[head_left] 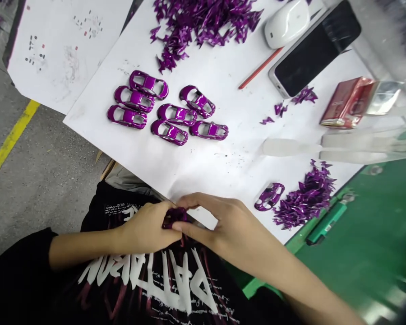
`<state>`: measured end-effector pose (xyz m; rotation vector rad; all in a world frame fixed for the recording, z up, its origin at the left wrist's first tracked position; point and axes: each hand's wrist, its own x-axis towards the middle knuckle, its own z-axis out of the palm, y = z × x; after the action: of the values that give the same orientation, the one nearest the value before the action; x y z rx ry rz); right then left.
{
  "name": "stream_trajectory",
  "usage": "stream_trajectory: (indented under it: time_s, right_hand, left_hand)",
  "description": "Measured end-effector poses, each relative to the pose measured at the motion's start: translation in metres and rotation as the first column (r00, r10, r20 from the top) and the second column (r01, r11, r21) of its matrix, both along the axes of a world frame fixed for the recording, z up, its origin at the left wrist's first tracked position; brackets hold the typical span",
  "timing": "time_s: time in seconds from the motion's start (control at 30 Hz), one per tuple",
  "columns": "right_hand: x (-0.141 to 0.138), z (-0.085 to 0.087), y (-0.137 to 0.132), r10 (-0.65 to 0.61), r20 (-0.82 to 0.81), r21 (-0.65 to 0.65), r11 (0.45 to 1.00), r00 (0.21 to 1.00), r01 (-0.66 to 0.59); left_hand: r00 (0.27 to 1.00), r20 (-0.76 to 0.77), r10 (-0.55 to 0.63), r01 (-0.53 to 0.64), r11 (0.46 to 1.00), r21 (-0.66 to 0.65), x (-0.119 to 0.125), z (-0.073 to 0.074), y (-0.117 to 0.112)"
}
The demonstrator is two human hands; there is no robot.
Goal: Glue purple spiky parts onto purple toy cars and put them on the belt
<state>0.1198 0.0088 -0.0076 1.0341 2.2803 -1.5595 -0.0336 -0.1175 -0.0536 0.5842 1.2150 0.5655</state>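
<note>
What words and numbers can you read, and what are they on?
"PATT", on the black shirt; its other big letters are unclear.
Smaller shirt lettering: too small to read.
Red box: markings too blurred to read.
Green tool: label too small to read.
No numbers can be read.

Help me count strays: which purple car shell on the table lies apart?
The shell beside the lower-right purple pile; the seven others cluster farther left.
</note>
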Motion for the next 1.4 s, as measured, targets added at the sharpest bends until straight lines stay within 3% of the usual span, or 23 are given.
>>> stream_trajectory:
  time_s: [0.03,0.1,0.17,0.23,0.3,0.37,0.47,0.6,0.73,0.83,0.9,1.0,1.07,1.1,1.17,1.2,1.27,1.3,1.4]
  right_hand:
    - [0.001,0.006,-0.006,-0.085,-0.039,-0.008,0.996,0.996,0.084]
    - [-0.003,0.016,-0.018,-0.276,-0.059,0.019,0.96,0.959,0.278]
    - [-0.009,0.021,-0.028,-0.506,-0.106,0.052,0.857,0.856,0.513]
    - [-0.015,0.017,-0.036,-0.7,-0.251,0.004,0.69,0.669,0.723]
    - [-0.016,0.006,-0.042,-0.793,-0.407,-0.163,0.551,0.453,0.818]
    - [-0.011,-0.008,-0.044,-0.822,-0.459,-0.355,0.517,0.336,0.779]
    - [0.003,-0.023,-0.043,-0.811,-0.469,-0.518,0.573,0.35,0.635]
    - [0.019,-0.028,-0.036,-0.788,-0.508,-0.587,0.612,0.349,0.53]
    - [0.022,-0.027,-0.029,-0.798,-0.512,-0.624,0.6,0.318,0.501]
    - [0.023,-0.025,-0.026,-0.815,-0.49,-0.611,0.575,0.31,0.544]
    - [0.025,-0.022,-0.025,-0.82,-0.475,-0.59,0.567,0.321,0.575]
    - [0.033,-0.009,-0.022,-0.79,-0.453,-0.445,0.601,0.412,0.664]
    - [0.042,0.001,-0.016,-0.729,-0.448,-0.158,0.635,0.518,0.756]
    - [0.047,0.005,-0.011,-0.699,-0.44,0.02,0.62,0.564,0.785]
    - [0.057,0.006,0.004,-0.689,-0.422,0.32,0.494,0.589,0.808]
    - [0.062,0.003,0.015,-0.71,-0.411,0.408,0.418,0.572,0.812]
    - [0.069,-0.011,0.04,-0.755,-0.399,0.469,0.32,0.52,0.823]
    - [0.07,-0.02,0.054,-0.76,-0.395,0.461,0.322,0.516,0.827]
    - [0.067,-0.043,0.086,-0.727,-0.38,0.305,0.485,0.572,0.819]
  left_hand:
    - [0.992,-0.114,-0.052,0.065,0.991,0.113,-0.008,0.006,0.0]
    - [0.949,-0.31,0.058,0.08,0.906,0.415,-0.02,0.016,0.004]
    - [0.952,-0.282,0.121,0.062,0.824,0.563,-0.026,0.023,0.016]
    - [0.993,-0.081,0.088,-0.034,0.855,0.518,-0.026,0.028,0.03]
    - [0.979,0.188,0.073,-0.142,0.914,0.381,-0.022,0.03,0.044]
    - [0.918,0.384,0.096,-0.215,0.935,0.281,-0.014,0.032,0.054]
    - [0.867,0.474,0.153,-0.306,0.915,0.263,0.0,0.033,0.063]
    - [0.855,0.483,0.191,-0.377,0.867,0.325,0.017,0.031,0.071]
    - [0.909,0.394,0.134,-0.295,0.877,0.381,0.026,0.028,0.078]
    - [0.961,0.249,0.121,-0.217,0.888,0.405,0.029,0.03,0.084]
    - [0.967,0.235,0.102,-0.188,0.906,0.379,0.03,0.032,0.09]
    - [0.943,0.332,0.017,-0.124,0.944,0.305,0.027,0.035,0.104]
    - [0.949,0.31,-0.058,-0.03,0.962,0.271,0.025,0.034,0.115]
    - [0.958,0.273,-0.09,0.019,0.968,0.252,0.024,0.032,0.12]
    - [0.969,0.206,-0.137,0.095,0.975,0.203,0.024,0.027,0.131]
    - [0.97,0.192,-0.15,0.115,0.976,0.184,0.025,0.024,0.136]
    - [0.967,0.201,-0.159,0.122,0.975,0.186,0.029,0.017,0.146]
    - [0.963,0.217,-0.161,0.116,0.972,0.205,0.032,0.013,0.15]
    - [0.955,0.275,-0.112,0.042,0.967,0.25,0.039,0.001,0.162]
